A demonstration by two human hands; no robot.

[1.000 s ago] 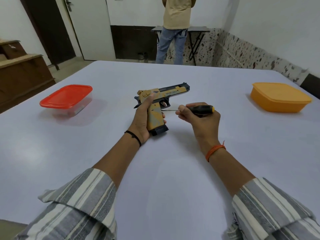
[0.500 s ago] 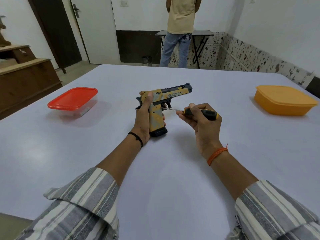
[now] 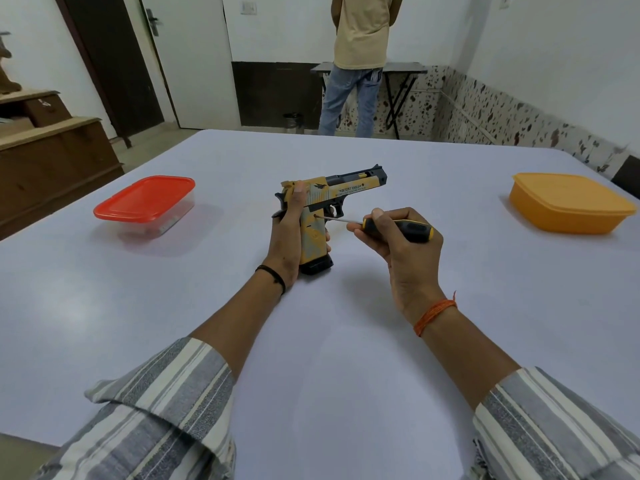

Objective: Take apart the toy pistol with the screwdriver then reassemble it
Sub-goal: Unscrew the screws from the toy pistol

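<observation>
Toy pistol stood butt-down on tabletop, left hand in closed grip round its handle for steadiness. Screwdriver clasped in right hand, tip at a handle screw.

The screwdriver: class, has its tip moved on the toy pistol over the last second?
Yes. The screwdriver tip has gone from beside the trigger guard down to a screw hole in the toy pistol grip, left hand side.
</observation>
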